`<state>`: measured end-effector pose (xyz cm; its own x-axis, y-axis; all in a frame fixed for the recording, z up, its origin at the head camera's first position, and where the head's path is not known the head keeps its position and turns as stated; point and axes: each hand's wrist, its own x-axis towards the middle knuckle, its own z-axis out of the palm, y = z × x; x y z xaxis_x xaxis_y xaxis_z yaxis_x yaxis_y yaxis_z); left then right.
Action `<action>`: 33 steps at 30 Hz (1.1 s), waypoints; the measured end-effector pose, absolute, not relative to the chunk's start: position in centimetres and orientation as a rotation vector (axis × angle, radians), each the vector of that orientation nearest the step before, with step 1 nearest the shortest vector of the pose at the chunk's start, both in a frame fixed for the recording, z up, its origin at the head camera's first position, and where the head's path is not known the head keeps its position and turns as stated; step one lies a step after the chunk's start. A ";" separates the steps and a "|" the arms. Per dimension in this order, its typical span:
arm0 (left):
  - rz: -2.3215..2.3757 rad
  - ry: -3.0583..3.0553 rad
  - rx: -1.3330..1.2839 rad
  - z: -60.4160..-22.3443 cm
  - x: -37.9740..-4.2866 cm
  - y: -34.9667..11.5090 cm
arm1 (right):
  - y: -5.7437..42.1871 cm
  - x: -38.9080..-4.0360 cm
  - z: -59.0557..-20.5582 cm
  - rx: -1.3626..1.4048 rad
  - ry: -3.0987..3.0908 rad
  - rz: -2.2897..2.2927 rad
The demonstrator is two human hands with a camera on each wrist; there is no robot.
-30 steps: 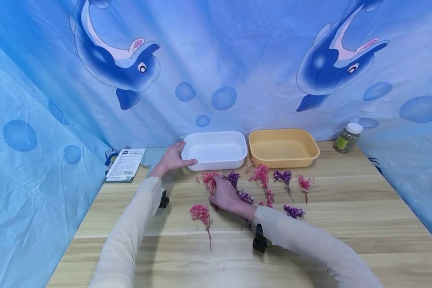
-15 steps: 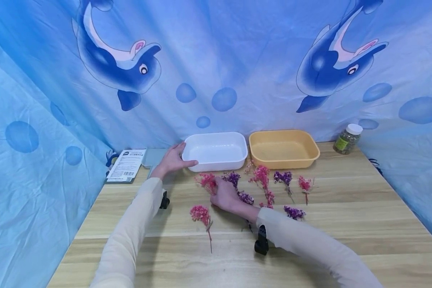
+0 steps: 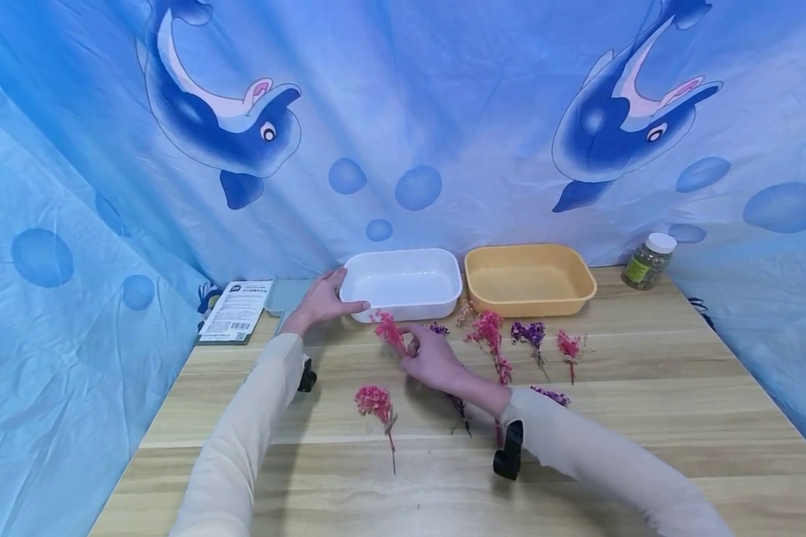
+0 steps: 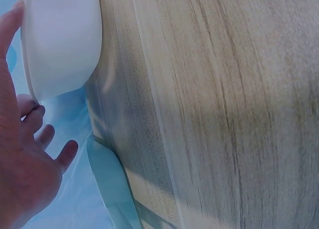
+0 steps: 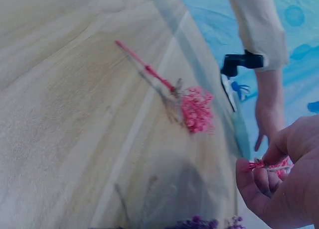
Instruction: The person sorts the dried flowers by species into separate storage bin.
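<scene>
Lifted a little higher since the earlier frame, the pink flower sprig (image 3: 389, 331) is just in front of the white basin (image 3: 416, 310), pinched between the thumb and fingers of our right hand (image 3: 435, 361). Our left hand (image 3: 324, 300), thumb and fingers spread apart, touches that basin's left end. Beside it we see into the yellow basin (image 3: 537, 306), down to its floor. At the far right of the surface (image 3: 416, 485), the lidded jar (image 3: 648, 262) holds greenish bits.

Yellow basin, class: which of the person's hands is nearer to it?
Right. The right hand, pinching a pink flower sprig, is in front and left of the yellow basin; the left hand is farther left, holding the white basin.
</scene>
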<state>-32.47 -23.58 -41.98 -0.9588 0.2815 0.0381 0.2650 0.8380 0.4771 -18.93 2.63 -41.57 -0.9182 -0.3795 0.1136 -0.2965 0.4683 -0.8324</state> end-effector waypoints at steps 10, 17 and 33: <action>0.750 2.979 0.441 -42.2 -32.5 -23.8 | 5.3 -19.8 -40.1 -0.658 2.364 -1.573; 0.783 2.967 0.435 -42.1 -32.4 -23.7 | 6.6 -20.5 -38.9 -0.648 2.312 -1.554; 0.820 2.983 0.424 -42.1 -32.1 -23.5 | 8.6 -24.1 -36.7 -0.847 2.344 -1.458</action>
<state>-32.08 -23.50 -42.11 -0.9630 0.2643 0.0533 0.2544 0.8254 0.5039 -24.11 8.56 -36.72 -0.7987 -0.5954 0.0874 -0.3418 0.3292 -0.8802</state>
